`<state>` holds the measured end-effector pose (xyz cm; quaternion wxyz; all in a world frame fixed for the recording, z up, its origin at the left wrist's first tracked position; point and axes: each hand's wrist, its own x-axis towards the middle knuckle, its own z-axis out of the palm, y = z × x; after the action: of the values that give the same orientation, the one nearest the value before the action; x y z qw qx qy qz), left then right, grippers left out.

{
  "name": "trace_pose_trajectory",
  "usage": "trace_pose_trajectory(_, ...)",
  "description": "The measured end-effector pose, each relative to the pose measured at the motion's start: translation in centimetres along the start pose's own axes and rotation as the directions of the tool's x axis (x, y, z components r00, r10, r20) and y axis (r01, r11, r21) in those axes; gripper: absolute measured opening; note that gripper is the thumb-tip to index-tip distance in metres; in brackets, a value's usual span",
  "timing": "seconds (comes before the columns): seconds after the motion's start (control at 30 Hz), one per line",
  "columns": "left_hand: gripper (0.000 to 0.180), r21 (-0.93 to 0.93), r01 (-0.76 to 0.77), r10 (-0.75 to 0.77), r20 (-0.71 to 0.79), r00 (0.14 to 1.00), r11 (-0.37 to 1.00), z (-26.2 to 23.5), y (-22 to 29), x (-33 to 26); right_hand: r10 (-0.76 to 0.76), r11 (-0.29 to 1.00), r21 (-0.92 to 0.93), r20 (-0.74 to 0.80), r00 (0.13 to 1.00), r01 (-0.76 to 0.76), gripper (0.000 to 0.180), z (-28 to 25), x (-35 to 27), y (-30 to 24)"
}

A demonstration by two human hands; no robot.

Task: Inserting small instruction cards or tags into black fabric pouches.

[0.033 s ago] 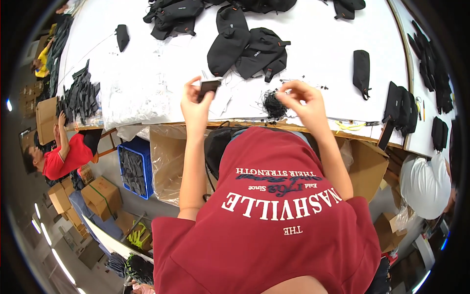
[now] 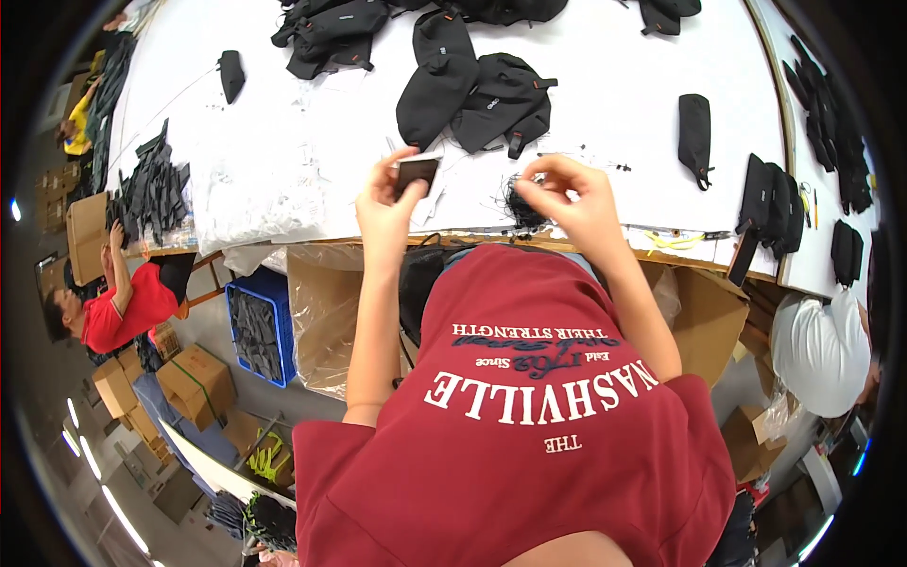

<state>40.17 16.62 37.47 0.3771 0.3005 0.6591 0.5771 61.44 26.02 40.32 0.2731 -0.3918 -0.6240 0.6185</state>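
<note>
1. Two bare hands are raised over the near edge of the white worktop; they are well apart from each other, at the middle of that edge.
2. The left hand pinches a dark flat piece between thumb and fingers; the piece is roughly rectangular with a pale border along its upper side, and is held up near the middle of the near edge.
3. The right hand has its fingers bent, thumb and forefinger tips close together; whether anything is pinched between them cannot be told; these fingertips are beside a tangle of black cords by the near edge.
4. Several black pouches lie farther from the near edge; a plump one touches a wider one, and more are heaped at the far side.
5. Toward the right edge lies a narrow black pouch; a row of black pouches is by the near right corner, and a yellow-handled tool lies along the near edge.
6. Toward the left edge are a heap of clear plastic and a pile of black strips; a co-worker in a red shirt reaches to a cardboard box beside the pile.
</note>
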Motion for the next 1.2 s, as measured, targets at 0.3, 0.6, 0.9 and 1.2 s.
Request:
trace_pose_trajectory(0.3, 0.017, -0.057, -0.014, 0.027, 0.247, 0.969, 0.998, 2.1, 2.7, -0.1, -0.122, 0.984, -0.134, -0.056, 0.991, 0.113, 0.006, 3.3, 2.6, -1.6)
trace_pose_trajectory(0.6, 0.022, 0.110, -0.149, 0.117, 0.257, 0.959, 0.983, 2.4, 1.9, 1.5, -0.012, 0.989, -0.144, -0.135, 0.991, -0.008, 0.007, 3.6, 3.8, -1.0)
trace_pose_trajectory(0.9, 0.020, -0.311, 0.505, -0.334, 0.466, 0.820, 0.805, 1.7, 1.2, 2.5, 0.136, 0.981, 0.122, 0.106, 0.985, -0.149, 0.009, 2.2, 4.3, 0.7)
trace_pose_trajectory(1.2, 0.013, -0.201, 0.373, -0.210, 0.553, 0.806, 0.906, 0.7, -1.7, 3.2, 0.171, 0.983, 0.007, 0.318, 0.932, -0.183, 0.011, 2.6, 5.9, 0.8)
